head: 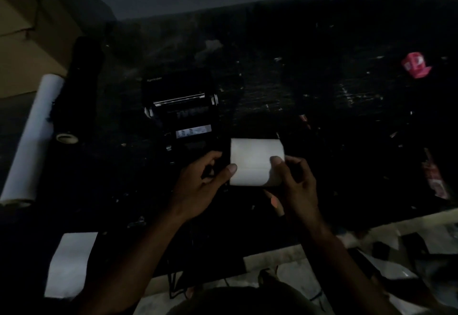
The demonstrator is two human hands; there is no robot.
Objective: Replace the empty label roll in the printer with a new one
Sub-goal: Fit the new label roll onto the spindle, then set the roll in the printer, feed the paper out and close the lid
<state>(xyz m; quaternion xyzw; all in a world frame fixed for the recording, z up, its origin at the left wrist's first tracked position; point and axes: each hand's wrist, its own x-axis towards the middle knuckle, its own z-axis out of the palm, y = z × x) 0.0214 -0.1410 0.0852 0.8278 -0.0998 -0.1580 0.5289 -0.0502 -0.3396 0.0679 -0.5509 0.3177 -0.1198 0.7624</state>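
Observation:
The scene is very dark. A black label printer sits on a dark table, its lid open and a shiny bar across the top. Just in front and right of it I hold a white label roll between both hands. My left hand has its thumb on the roll's left end. My right hand grips the right end with its thumb on top. A brown cardboard core lies on the table under my right hand.
A long white paper roll and a black roll lie at the left. A white sheet hangs at the near left edge. Red packaging sits far right. Scraps litter the dark table; its near edge runs bottom right.

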